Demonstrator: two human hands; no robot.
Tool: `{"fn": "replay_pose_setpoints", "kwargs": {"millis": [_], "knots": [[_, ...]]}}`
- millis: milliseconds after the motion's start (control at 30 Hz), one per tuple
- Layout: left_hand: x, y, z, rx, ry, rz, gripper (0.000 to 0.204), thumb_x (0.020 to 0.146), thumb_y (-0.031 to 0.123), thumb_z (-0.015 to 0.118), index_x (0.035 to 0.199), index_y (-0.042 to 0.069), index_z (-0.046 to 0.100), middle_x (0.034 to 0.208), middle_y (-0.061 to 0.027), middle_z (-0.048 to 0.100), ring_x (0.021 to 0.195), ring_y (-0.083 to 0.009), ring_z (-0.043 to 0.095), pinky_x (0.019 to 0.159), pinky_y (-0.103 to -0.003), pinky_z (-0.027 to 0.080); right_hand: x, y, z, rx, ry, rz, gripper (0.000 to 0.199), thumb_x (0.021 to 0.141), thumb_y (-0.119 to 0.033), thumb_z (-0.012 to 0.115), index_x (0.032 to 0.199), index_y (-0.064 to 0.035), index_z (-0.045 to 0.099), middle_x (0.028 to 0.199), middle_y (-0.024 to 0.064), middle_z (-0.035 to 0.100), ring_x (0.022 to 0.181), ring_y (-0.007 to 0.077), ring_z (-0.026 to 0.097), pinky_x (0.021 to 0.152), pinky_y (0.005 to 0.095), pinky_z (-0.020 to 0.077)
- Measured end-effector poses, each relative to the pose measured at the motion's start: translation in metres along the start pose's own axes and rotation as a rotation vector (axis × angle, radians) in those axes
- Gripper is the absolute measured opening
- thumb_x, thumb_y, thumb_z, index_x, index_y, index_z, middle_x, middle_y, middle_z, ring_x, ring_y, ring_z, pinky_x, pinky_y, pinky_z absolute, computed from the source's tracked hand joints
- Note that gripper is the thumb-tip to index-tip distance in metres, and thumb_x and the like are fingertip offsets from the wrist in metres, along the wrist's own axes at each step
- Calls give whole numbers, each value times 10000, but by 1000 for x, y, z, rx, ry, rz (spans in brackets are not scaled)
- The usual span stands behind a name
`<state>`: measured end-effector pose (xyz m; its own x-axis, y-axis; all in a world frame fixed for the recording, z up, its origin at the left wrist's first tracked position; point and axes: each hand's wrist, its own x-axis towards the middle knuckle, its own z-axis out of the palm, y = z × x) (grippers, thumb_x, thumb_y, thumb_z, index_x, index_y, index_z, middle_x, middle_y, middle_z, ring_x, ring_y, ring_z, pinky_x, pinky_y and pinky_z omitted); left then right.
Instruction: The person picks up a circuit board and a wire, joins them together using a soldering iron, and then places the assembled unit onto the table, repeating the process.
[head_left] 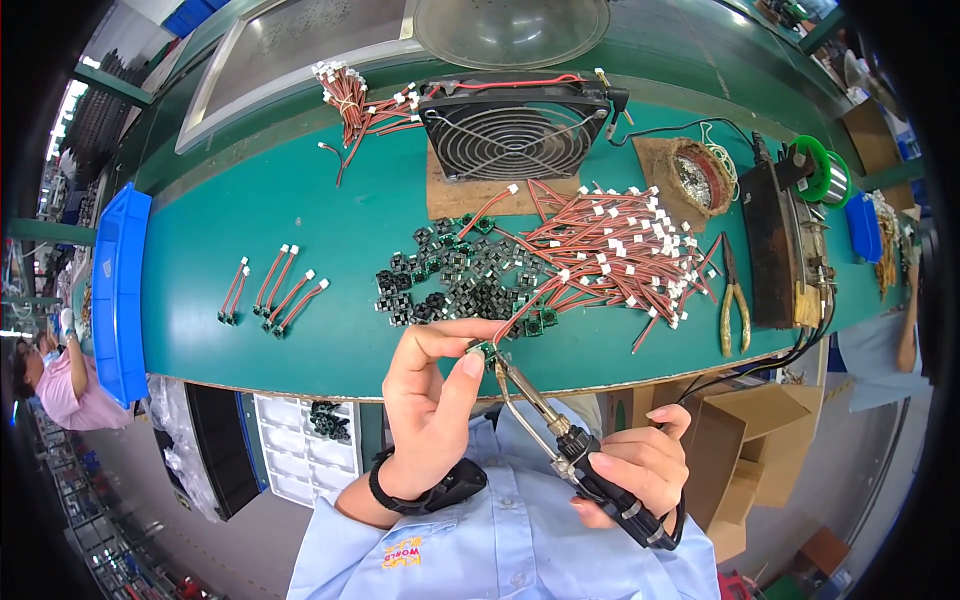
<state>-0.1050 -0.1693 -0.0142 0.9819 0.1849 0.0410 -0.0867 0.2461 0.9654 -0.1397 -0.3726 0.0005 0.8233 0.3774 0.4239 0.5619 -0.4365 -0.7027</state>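
Between thumb and fingers, my left hand point(430, 400) pinches a small green circuit board point(487, 352) near the bench's front edge. A red-and-black wire lead rises from that board. My right hand point(640, 468) is wrapped round a black soldering iron point(590, 470) with a thin feed tube beside its barrel. The iron's tip meets the board or stops very close to it; contact is too small to tell. Just beyond lie a heap of small black-and-green boards point(470, 270) and a pile of red-and-black wires with white connectors point(610, 240).
A caged black fan point(515, 135) stands behind the heaps. Several wired boards point(275, 290) lie at left, near a blue bin point(120, 295). To the right are pliers point(735, 300), a soldering station point(780, 250), a solder spool point(822, 170) and a round tip-cleaning dish point(700, 175).
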Motion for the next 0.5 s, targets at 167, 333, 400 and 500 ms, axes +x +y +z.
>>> {"fn": "replay_pose_setpoints", "kwargs": {"millis": [167, 333, 400, 500], "knots": [[0, 3, 0, 6, -1, -12, 58, 866, 50, 511, 895, 34, 463, 1027, -191, 605, 945, -198, 564, 891, -335, 399, -3, 2, -2, -10, 19, -24, 434, 590, -288, 809, 964, -134, 652, 763, -21, 643, 692, 122, 621, 864, 357, 307], [4, 5, -10, -219, -92, -193, 57, 879, 52, 512, 883, 36, 458, 1038, -188, 603, 980, -192, 555, 898, -342, 399, -15, 12, -4, 6, 176, -66, 489, 664, -324, 741, 1067, -100, 579, 744, 14, 626, 691, 158, 596, 873, 402, 301], [7, 6, -13, -262, -114, -225, 63, 877, 67, 515, 875, 40, 458, 1030, -187, 605, 974, -193, 555, 897, -344, 397, -22, 17, -4, -60, 246, -72, 514, 776, -384, 638, 1160, -73, 498, 744, 57, 617, 717, 173, 573, 897, 446, 294], [8, 9, -13, -352, -156, -285, 82, 873, 98, 519, 860, 46, 457, 1013, -184, 608, 960, -196, 556, 897, -349, 394, -30, 23, -3, -101, 336, -4, 504, 803, -335, 629, 1195, -66, 460, 796, 72, 609, 762, 177, 565, 911, 441, 320]]}}
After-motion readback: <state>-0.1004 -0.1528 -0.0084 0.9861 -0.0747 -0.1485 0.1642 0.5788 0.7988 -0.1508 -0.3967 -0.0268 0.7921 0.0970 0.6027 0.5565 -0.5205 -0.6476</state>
